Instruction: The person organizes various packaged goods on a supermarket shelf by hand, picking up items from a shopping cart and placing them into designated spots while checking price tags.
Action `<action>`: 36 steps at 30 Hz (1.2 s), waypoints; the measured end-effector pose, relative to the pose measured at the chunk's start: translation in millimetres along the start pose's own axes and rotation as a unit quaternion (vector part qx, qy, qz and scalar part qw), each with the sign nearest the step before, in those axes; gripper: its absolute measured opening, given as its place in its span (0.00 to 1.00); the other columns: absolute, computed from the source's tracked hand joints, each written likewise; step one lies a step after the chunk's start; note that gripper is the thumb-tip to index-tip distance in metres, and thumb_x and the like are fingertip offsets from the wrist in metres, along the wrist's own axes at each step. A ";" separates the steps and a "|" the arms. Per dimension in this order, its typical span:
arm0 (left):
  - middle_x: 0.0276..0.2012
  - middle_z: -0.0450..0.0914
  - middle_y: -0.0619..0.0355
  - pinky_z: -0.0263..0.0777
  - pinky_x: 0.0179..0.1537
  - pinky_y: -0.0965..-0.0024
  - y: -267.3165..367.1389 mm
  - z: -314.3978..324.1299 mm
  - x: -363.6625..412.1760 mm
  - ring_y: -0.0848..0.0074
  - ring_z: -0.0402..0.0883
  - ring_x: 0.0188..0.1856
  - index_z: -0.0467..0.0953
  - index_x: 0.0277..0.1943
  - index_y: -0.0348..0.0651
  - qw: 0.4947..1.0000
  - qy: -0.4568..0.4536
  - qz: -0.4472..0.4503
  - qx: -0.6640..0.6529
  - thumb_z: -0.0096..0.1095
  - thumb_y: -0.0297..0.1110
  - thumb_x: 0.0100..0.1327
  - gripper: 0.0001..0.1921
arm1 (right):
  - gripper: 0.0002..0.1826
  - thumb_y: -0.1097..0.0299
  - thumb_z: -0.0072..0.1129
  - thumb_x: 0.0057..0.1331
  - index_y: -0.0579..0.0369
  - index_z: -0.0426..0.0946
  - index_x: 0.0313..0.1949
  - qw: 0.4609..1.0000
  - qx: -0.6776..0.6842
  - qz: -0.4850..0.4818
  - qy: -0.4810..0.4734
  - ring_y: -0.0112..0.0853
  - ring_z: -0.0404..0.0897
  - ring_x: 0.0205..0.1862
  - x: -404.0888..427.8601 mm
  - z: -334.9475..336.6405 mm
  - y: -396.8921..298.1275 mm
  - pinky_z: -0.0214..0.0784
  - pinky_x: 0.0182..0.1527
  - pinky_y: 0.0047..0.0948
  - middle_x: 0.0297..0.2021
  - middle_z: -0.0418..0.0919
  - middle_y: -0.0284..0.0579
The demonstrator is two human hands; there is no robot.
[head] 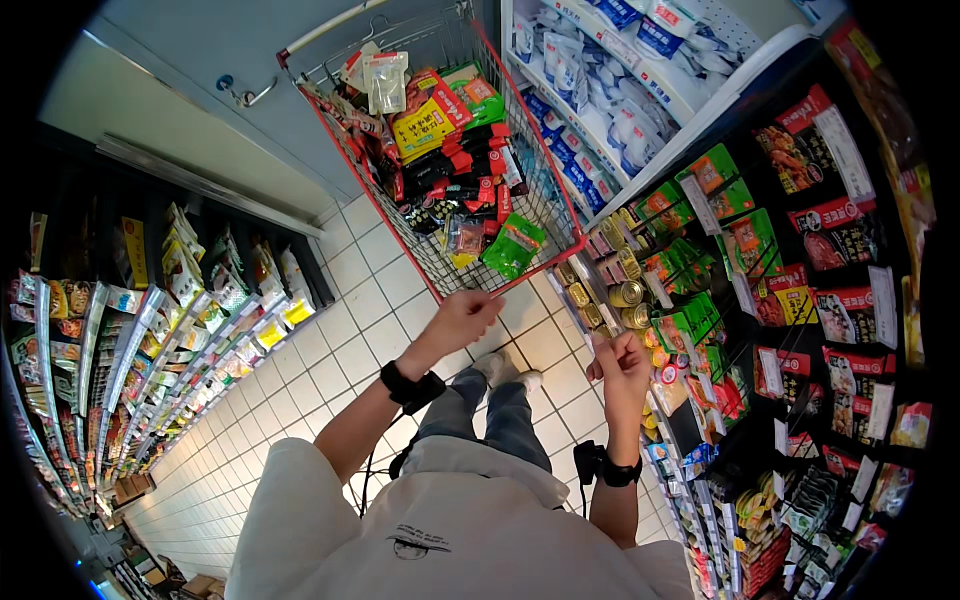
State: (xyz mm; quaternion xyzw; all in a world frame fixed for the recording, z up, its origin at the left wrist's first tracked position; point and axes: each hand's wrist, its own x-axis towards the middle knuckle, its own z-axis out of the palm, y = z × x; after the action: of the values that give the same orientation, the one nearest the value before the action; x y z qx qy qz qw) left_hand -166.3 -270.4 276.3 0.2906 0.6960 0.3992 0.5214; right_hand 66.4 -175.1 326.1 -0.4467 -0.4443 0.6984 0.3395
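Observation:
My left hand [466, 319] is over the tiled floor, just below the near end of a wire shopping cart [420, 274], its fingers loosely curled; whether it holds anything does not show. My right hand [621, 360] is beside the shelf edge at the right, fingers bent and thumb up, and its grip is unclear. In the cart lie a green packet [514, 246], a red and yellow seasoning packet [429, 116], a pale pouch [387, 82] and several black and red packets [457, 161].
At the right, green packets [694, 319] and red and black packets [832, 240] hang on hooks above tins [627, 294]. A white shelf unit [637, 75] holds white and blue bags behind. Filled shelves [180, 330] line the left, and a grey door [255, 82] stands behind the cart.

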 end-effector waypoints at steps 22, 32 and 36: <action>0.27 0.80 0.55 0.74 0.26 0.69 -31.7 -54.9 223.6 0.72 0.80 0.26 0.80 0.38 0.33 0.997 0.063 -0.047 -0.019 0.57 0.38 0.60 0.15 | 0.23 0.58 0.57 0.69 0.62 0.77 0.20 0.980 -0.164 0.084 -0.074 0.25 0.78 0.26 75.6 -8.5 -24.6 0.68 0.31 0.22 0.20 0.78 0.42; 0.38 0.81 0.46 0.82 0.40 0.59 -185.5 -32.4 344.1 0.62 0.83 0.42 0.77 0.41 0.31 0.941 -0.015 -0.316 0.117 0.59 0.38 0.63 0.15 | 0.19 0.59 0.56 0.70 0.63 0.79 0.28 0.973 -0.194 0.126 -0.016 0.22 0.76 0.27 160.4 50.5 -31.6 0.69 0.35 0.21 0.24 0.81 0.39; 0.44 0.78 0.37 0.74 0.39 0.55 -223.8 -23.1 362.3 0.55 0.79 0.47 0.71 0.46 0.22 0.947 -0.016 -0.244 0.207 0.64 0.41 0.56 0.26 | 0.14 0.65 0.53 0.71 0.63 0.78 0.31 0.973 -0.172 0.152 0.009 0.23 0.77 0.28 171.8 51.6 -21.5 0.71 0.37 0.24 0.27 0.81 0.41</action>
State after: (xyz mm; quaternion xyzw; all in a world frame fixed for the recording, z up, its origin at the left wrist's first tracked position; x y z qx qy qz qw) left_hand -289.9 -93.6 -91.6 0.2200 0.8047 0.1021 0.5419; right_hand -43.4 -33.8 301.2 -0.5670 -0.4818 0.6508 0.1511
